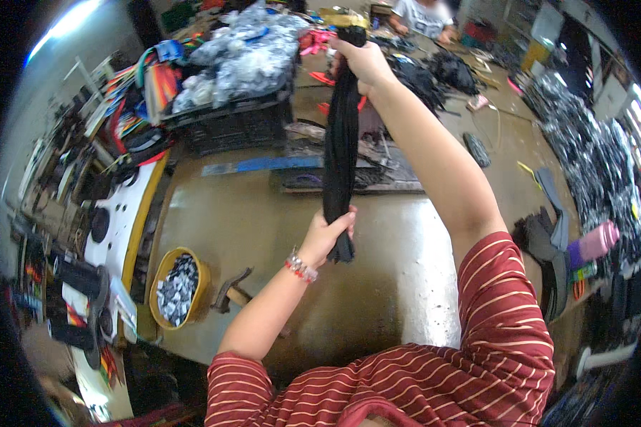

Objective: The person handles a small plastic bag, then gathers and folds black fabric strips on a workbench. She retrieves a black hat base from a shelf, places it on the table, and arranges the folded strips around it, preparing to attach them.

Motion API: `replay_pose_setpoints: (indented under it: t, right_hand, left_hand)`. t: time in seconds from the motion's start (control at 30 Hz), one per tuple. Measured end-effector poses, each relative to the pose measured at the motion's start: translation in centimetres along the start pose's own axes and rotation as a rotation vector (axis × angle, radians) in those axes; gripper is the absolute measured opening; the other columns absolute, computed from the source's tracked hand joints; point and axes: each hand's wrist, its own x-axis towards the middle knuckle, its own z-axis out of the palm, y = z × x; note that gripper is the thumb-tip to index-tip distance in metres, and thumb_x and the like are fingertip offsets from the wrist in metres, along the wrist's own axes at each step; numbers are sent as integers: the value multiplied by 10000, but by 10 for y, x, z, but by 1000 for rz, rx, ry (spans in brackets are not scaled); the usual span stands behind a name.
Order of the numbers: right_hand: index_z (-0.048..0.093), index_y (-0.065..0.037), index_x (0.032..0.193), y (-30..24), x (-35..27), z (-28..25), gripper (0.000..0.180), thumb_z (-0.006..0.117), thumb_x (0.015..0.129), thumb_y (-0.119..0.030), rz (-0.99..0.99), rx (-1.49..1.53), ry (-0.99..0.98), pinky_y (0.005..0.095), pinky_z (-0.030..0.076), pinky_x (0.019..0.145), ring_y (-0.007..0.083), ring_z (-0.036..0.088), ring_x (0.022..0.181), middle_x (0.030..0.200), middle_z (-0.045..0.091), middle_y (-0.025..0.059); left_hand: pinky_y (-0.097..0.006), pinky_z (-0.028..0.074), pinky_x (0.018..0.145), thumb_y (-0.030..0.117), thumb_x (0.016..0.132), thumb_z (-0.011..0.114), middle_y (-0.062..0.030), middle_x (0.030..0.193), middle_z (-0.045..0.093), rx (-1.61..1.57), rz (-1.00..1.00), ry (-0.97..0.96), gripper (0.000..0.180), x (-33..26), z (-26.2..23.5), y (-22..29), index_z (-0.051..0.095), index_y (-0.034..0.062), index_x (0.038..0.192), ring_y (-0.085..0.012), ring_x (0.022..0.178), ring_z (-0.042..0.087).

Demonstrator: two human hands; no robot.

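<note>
Going left to right: spotted one yellow tub [165, 267] of small grey bits, then one hammer [229, 290] on the worktop [263, 213]. Left hand [325, 235] had its grip closed around the bottom of one black fabric bundle [340, 142]; right hand [363, 62] clamped the top, stretched upright above the worktop. Looked soft, limp, light, probably easiest held at both ends.

there is one view, from the camera on my head, left of its twin. it looks steeply down and forward over my striped sleeves onto the worktop [249, 213], close enough that my forearms fill the middle. the fisheye bends the worktop's edges and darkens the corners. the far end of the room curls along the upper rim.
</note>
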Motion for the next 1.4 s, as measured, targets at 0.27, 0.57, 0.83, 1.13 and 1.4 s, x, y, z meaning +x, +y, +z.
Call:
replay_pose_setpoints:
  t: [0.27,0.57,0.83,1.13,1.4]
  right_hand:
    - [525,-58,879,-33,-175,-118,193,629,859,-219,-78,273,251,292,462,590,107,502,603,661,483,-12]
    - [555,-51,783,-57,-176,-122,200,683,816,-202,-111,232,226,303,472,580,139,522,584,637,508,9]
    - [556,9,1112,-20,44,-22,574,692,748,-414,-96,-803,192,391,486,795,289,602,934,985,612,189]
    - [582,-27,882,-84,-246,-34,186,538,834,-201,-765,-522,-794,346,483,731,191,606,748,849,612,78]
    - [535,-88,898,-141,-371,-44,192,480,828,-259,-743,-727,-871,323,442,535,184,540,566,675,550,37]
  left_hand:
    - [-261,457,641,167,818,647,-8,808,605,745,-53,-130,241,-52,-1,9,593,8,991,-86,699,542]
    - [-257,487,589,139,818,650,-5,781,579,506,-61,-320,209,-62,26,5,543,29,959,-85,648,584]
    - [-255,471,545,151,864,570,7,632,513,-78,-96,2,152,20,8,21,537,18,930,-94,556,526]
    - [-318,532,635,283,854,625,-59,727,608,-295,-329,-27,253,71,-51,-11,575,38,897,-170,648,600]
    - [-362,353,1007,182,877,575,-125,1252,509,271,209,427,418,23,-10,11,453,10,1238,-214,1190,463]
